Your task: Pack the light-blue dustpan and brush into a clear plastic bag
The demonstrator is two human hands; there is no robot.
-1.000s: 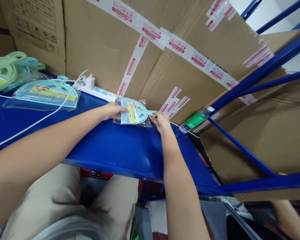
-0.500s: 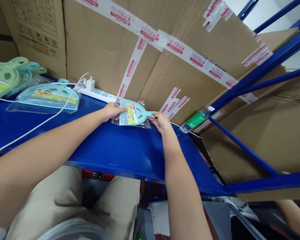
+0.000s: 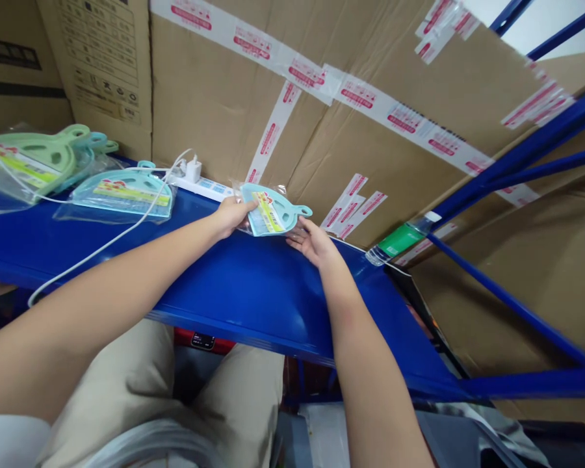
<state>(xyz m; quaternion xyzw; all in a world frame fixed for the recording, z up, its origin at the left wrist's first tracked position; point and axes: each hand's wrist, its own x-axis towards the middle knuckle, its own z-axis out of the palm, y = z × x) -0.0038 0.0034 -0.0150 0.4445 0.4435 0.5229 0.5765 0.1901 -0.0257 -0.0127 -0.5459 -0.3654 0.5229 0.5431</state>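
A light-blue dustpan point(image 3: 285, 211) with a yellow label and a ring-ended handle is packed in a clear plastic bag, tilted above the blue shelf. My left hand point(image 3: 234, 214) is closed on its wide edge, thumb on top of the bag. Just below the handle is my right hand point(image 3: 314, 242), its fingers apart and the thumb off the handle; whether it touches the bag's edge I cannot tell. Another bagged blue dustpan point(image 3: 127, 193) lies on the shelf to the left, beside a stack of bagged green and blue dustpans point(image 3: 43, 156).
The blue metal shelf point(image 3: 244, 286) runs beneath my hands, backed by a taped cardboard sheet point(image 3: 214, 110). A power strip point(image 3: 205, 187) with a white plug sits behind, its white cable point(image 3: 102, 247) looping forward. A green-labelled bottle point(image 3: 402, 238) leans at the right by blue rack bars point(image 3: 497, 292).
My right hand has let go of the dustpan's handle and opened below it. The dustpan has tilted, its handle end rising, still in my left hand. The view has shifted slightly left.
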